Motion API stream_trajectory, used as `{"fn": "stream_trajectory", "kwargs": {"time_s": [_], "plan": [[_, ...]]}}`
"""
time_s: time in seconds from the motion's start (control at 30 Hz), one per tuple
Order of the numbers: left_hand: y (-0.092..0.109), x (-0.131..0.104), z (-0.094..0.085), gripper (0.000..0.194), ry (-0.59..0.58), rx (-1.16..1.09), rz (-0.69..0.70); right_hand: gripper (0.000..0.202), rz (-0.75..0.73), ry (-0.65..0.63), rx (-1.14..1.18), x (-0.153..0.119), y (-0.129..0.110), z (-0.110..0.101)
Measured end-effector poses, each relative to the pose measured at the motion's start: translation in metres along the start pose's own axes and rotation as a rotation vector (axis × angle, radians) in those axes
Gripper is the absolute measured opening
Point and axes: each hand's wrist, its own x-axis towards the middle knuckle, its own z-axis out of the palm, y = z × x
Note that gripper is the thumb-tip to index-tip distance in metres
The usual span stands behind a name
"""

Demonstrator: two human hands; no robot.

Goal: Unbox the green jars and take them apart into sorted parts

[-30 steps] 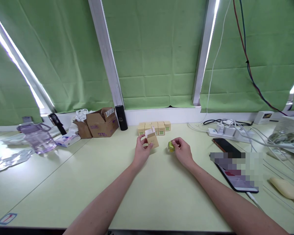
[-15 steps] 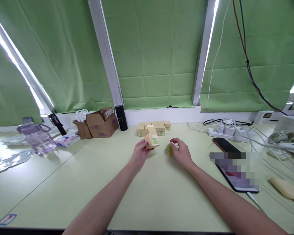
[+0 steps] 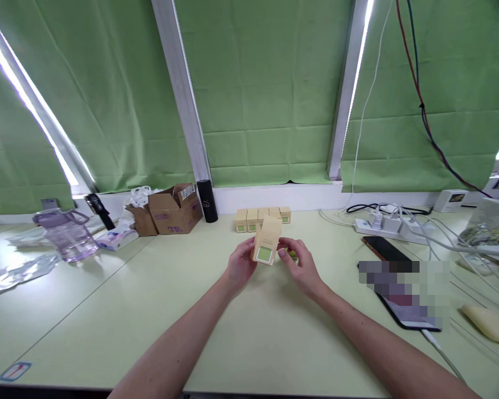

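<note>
My left hand (image 3: 242,262) is closed on the left side of a small tan cardboard box (image 3: 268,238) with a green square on its front. The box is tilted above the table, its upper part reaching up in front of the others. At the box's right edge, the thumb and forefinger of my right hand (image 3: 303,269) are closed against it. Through the gap between those fingers shows a small yellow-green item (image 3: 293,255), mostly hidden by the hand; whether the hand touches it is unclear. Behind stands a row of several similar small boxes (image 3: 253,219).
At the left are a brown carton (image 3: 174,211), a black cylinder (image 3: 207,200) and a purple water bottle (image 3: 69,235). To the right lie a dark phone (image 3: 386,252), a partly blurred tablet (image 3: 413,310), a white power strip (image 3: 363,226) and loose cables.
My left hand has turned the box so its green square faces me. My right hand has moved left from the yellow-green item to the box's edge.
</note>
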Motion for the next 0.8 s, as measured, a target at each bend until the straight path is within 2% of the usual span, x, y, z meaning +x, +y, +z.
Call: {"fn": "stream_trajectory", "kwargs": {"time_s": [0.1,0.2,0.4,0.57,0.7,0.8], "plan": [[0.000,-0.002,0.003,0.043,-0.049,0.040,-0.035,0.044,0.007,-0.040,0.009,0.000,0.005,0.002],[-0.003,-0.002,0.003,0.047,-0.014,0.071,-0.021,0.044,0.023,-0.036,0.050,0.001,0.008,0.001],[-0.012,0.002,-0.005,0.043,0.072,0.224,0.164,0.041,0.014,0.036,0.255,0.006,0.003,-0.003],[-0.015,-0.001,-0.004,0.051,-0.006,0.411,0.279,0.042,0.056,0.135,0.343,0.010,0.004,-0.005],[-0.017,-0.007,0.004,0.054,-0.045,0.597,0.330,0.044,0.087,0.154,0.323,0.010,0.006,-0.004],[-0.017,-0.010,0.010,0.052,-0.060,0.618,0.340,0.046,0.101,0.151,0.303,0.009,0.004,-0.004]]}}
